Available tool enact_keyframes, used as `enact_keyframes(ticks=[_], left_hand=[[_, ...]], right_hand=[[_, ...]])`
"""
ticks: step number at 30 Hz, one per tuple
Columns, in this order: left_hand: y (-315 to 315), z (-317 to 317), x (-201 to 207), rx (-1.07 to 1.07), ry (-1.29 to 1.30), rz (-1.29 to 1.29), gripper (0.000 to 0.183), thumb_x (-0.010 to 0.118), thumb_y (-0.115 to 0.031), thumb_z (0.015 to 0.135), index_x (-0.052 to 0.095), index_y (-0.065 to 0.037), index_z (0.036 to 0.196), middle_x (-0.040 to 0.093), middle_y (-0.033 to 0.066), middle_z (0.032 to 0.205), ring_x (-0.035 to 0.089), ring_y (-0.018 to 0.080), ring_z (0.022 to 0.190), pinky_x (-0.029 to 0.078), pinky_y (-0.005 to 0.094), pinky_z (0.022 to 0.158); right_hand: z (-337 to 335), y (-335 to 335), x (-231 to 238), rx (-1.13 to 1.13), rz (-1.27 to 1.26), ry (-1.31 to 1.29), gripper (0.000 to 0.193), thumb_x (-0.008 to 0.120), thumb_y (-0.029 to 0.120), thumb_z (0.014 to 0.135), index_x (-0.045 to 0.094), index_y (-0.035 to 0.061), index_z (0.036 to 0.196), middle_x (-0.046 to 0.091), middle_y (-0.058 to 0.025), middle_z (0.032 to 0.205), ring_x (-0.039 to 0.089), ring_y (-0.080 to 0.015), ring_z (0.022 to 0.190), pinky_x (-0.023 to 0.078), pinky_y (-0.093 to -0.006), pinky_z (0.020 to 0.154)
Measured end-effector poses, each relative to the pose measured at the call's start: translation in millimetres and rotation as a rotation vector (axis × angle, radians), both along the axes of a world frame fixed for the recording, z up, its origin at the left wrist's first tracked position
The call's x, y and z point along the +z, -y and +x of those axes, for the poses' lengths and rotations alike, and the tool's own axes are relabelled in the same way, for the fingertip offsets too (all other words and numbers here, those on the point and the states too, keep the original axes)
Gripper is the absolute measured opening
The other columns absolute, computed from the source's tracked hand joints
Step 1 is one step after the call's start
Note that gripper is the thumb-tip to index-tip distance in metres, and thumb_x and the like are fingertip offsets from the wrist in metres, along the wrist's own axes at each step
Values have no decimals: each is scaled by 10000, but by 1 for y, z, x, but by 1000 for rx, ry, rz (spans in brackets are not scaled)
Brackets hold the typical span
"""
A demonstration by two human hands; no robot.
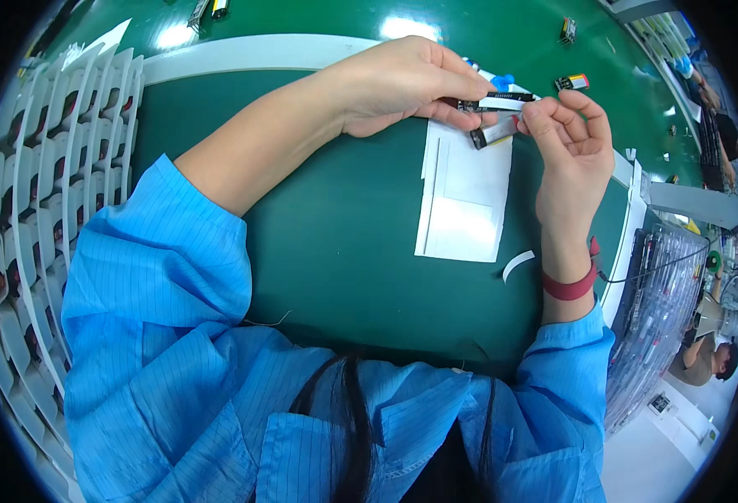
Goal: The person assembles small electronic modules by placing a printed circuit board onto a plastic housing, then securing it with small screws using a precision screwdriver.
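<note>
My left hand (411, 84) is closed, thumb and fingers pinching a small black circuit board (470, 106) above the far part of the mat. Across the board lies a narrow white strip (503, 104). My right hand (566, 138) is at the strip's right end, thumb and forefinger pinched together there, the other fingers curled loosely. Just below the board is a small silver battery (496, 132) with a red end, close to the fingertips of both hands; how it joins the board is hidden. Beneath them a white sheet of backing paper (463, 201) lies on the green mat (335, 251).
A loose curved white strip (517, 264) lies near my right wrist, which wears a red corded band (570, 287). White racks (59, 159) with dark parts stand at left, stacked clear trays (658, 310) at right. Beyond the white edge lies another battery assembly (572, 82).
</note>
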State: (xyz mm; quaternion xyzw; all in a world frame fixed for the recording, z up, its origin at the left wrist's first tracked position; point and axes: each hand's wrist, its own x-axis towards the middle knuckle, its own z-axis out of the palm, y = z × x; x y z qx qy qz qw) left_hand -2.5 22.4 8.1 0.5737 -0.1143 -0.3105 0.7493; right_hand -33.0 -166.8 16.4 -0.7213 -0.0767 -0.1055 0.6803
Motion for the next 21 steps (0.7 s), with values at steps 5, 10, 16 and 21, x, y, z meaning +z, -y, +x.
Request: enact_keyframes(ticks=[5, 10, 16, 21], left_hand=[[-1, -3, 2, 14, -30, 15, 295, 524, -128, 878, 547, 88, 1078, 590, 152, 1022, 605, 172, 930, 499, 224, 802], [-1, -3, 2, 18, -16, 32, 291, 535, -121, 870, 552, 92, 1068, 597, 150, 1002, 613, 178, 913, 510, 229, 781], [2, -5, 3, 62, 31, 49, 273, 573, -118, 843, 582, 73, 1038, 622, 134, 931, 625, 146, 810, 513, 221, 733], [0, -10, 6, 93, 112, 83, 265, 583, -110, 829, 595, 54, 1036, 640, 124, 870, 623, 124, 741, 503, 209, 715]], right_hand=[[-1, -2, -1, 12, 3, 28, 293, 618, -60, 767, 442, -50, 1001, 598, -115, 839, 601, -132, 756, 498, -206, 691], [-1, -1, 0, 10, -42, 26, 279, 617, -53, 771, 445, -47, 991, 597, -114, 840, 600, -127, 763, 500, -201, 686], [3, 0, -2, -5, -55, 34, 271, 625, -43, 769, 451, -43, 977, 597, -108, 833, 600, -119, 753, 499, -196, 681], [3, -3, -2, -74, -245, 137, 288, 648, -29, 752, 468, -32, 977, 595, -92, 851, 594, -118, 788, 500, -204, 668]])
